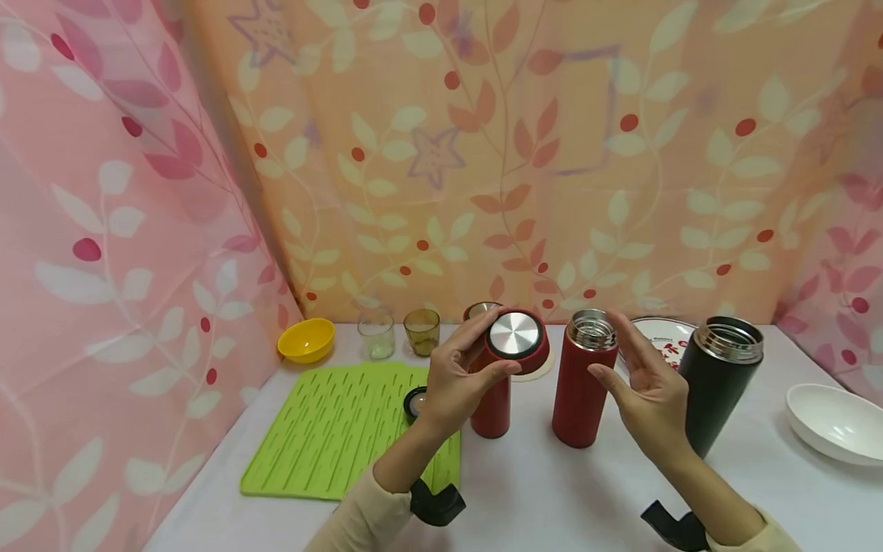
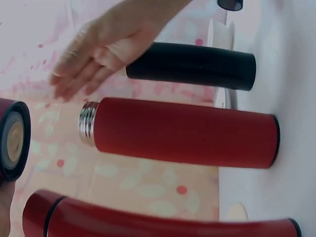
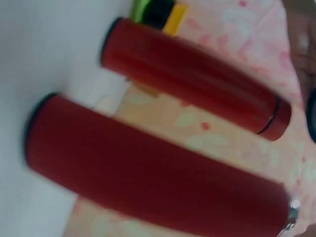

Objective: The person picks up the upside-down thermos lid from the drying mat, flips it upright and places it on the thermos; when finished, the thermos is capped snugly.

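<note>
My left hand (image 1: 450, 379) pinches a red flask lid (image 1: 515, 334) with a shiny silver top between thumb and fingers, raised above the table. The lid's underside with its dark rim (image 2: 15, 140) shows in the left wrist view. An uncapped red flask (image 1: 581, 395) stands upright on the table, its steel threaded neck (image 2: 88, 122) bare. Beside that neck is my right hand (image 1: 654, 399), fingers extended and nothing gripped; the left wrist view shows it apart from the flask. A second, capped red flask (image 1: 491, 412) stands behind the left hand, partly hidden.
To the right stands an uncapped black flask (image 1: 720, 383), with a white bowl (image 1: 835, 429) beyond. A patterned plate (image 1: 665, 330) lies behind. On the left are a green drying mat (image 1: 331, 437), a black-rimmed lid (image 1: 415, 402), a yellow bowl (image 1: 306, 341) and two glasses (image 1: 422, 333).
</note>
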### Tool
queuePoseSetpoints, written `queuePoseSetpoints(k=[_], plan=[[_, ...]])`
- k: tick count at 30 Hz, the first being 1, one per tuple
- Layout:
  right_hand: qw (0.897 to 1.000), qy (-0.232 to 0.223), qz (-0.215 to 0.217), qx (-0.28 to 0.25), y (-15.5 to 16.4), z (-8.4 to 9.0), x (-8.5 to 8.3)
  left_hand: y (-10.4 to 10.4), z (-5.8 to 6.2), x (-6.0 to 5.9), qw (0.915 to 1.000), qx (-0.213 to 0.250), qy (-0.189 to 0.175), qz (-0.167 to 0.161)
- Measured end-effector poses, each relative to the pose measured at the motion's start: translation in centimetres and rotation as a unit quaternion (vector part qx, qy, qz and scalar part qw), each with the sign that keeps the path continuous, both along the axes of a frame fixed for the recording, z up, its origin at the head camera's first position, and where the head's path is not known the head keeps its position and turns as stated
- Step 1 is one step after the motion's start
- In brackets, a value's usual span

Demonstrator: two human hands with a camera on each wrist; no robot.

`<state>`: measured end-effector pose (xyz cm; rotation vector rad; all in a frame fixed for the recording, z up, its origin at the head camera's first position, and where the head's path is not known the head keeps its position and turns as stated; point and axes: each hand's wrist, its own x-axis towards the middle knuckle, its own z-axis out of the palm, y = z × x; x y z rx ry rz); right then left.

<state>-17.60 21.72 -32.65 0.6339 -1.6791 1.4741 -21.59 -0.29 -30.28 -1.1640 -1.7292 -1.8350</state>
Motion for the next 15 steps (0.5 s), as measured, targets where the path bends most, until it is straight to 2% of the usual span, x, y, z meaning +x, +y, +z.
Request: queuePoseSetpoints(k=[4,5,7,11,13,15], plan=[[0.995,-0.077,-0.061,0.024,1.7,-1.4,0.0,1.2,0.3,0.0,0.9996,-0.001,-0.029,-0.002],[0.992,-0.101,-0.064,0.032,2.1,-1.8,0.0,1.6,0.5,0.1,0.9992,-0.003,-0.039,-0.002],[0.986,-0.15,-0.064,0.047,2.8,-2.6,-0.2,2.4,1.0,0.4,0.9987,-0.008,-0.05,-0.003],[0.962,-0.256,-0.052,0.075,3.7,-4.0,-0.7,4.2,2.4,0.9,0.9972,-0.028,-0.07,-0.006],[0.952,-0.289,-0.046,0.086,3.8,-4.4,-1.2,5.1,2.9,0.7,0.9968,-0.032,-0.073,-0.009],[0.947,-0.307,-0.034,0.085,3.7,-4.8,-1.6,5.9,2.9,0.1,0.9964,-0.036,-0.076,-0.009]])
